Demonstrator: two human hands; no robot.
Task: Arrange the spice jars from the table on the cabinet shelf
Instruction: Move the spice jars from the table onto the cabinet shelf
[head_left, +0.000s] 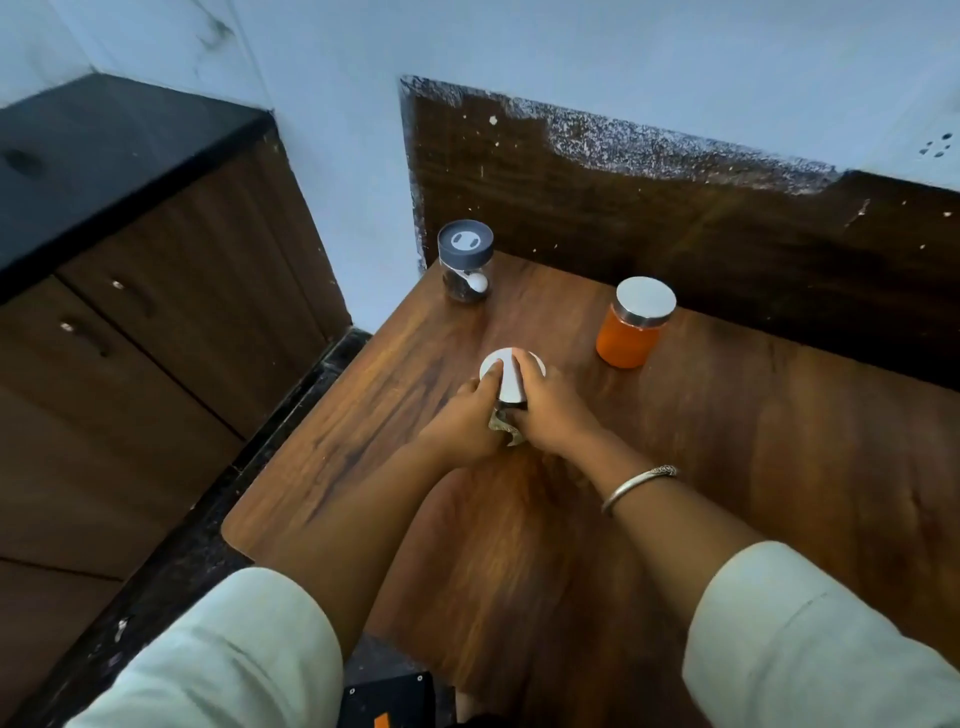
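A spice jar with a white lid (511, 379) stands near the middle of the wooden table (727, 467). My left hand (470, 415) and my right hand (553, 410) wrap around it from both sides, hiding most of its body. Behind it at the table's far left corner stands a clear jar with a grey lid (465, 262) and dark contents. An orange-filled jar with a silver lid (635, 322) stands at the far right, next to the wooden back panel.
A dark wooden cabinet (156, 322) with a black countertop (93, 156) and metal handles stands to the left, across a strip of dark floor. A wooden back panel (675, 208) rises behind the table against the pale wall.
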